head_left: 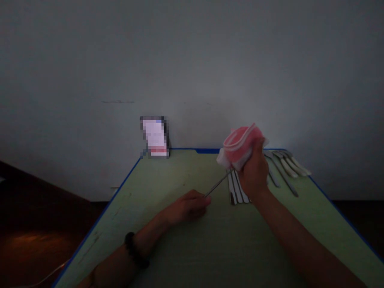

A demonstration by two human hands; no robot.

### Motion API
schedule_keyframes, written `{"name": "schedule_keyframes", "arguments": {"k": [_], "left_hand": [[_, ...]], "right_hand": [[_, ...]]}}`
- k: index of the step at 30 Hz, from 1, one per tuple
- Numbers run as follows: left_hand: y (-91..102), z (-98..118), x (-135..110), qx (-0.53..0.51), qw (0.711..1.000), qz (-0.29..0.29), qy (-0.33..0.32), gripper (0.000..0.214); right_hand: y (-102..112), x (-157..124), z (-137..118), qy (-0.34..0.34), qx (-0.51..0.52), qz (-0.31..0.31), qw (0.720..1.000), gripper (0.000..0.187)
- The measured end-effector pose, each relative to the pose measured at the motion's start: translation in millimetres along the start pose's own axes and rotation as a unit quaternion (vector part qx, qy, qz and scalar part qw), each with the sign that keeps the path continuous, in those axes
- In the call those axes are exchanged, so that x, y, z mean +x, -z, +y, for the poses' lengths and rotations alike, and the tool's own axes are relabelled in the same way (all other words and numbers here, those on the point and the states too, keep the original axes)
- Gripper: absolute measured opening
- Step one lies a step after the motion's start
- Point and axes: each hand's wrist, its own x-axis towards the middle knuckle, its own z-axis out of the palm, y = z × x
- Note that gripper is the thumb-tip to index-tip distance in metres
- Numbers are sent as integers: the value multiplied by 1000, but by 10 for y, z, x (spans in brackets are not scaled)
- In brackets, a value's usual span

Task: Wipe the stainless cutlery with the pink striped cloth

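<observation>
My left hand [195,205] is closed on the near end of a thin metal piece of cutlery [219,185]. The far end of that piece disappears into a bunched pink-and-white cloth [240,146], so I cannot tell which kind it is. My right hand [255,172] grips the cloth from the right, its fingers partly hidden behind the folds. Both hands are above the table. Below the cloth and right hand, several flat metal handles [237,194] lie side by side, their far ends covered from view.
A light green table [168,180] with a blue edge stands against a grey wall [192,60]. At its back left a phone [156,138] leans upright, its screen blurred. Toward the back right lie slim metal utensils [286,182] and pale-handled cutlery [289,166].
</observation>
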Motion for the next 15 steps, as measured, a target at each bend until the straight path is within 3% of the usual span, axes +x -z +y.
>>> {"name": "schedule_keyframes", "arguments": {"k": [3,11,15], "left_hand": [[-13,-12,-8,3,1000,-11,19,52],[-30,-103,27,42,998,36,43,54],[-33,-146,28,87,993,72,41,56]], "right_hand": [[-48,-80,-14,-9,-24,10,1000,57],[-273,-594,366,-55,-39,-118,991,45],[-275,-613,387,-45,-34,-153,987,41]]}}
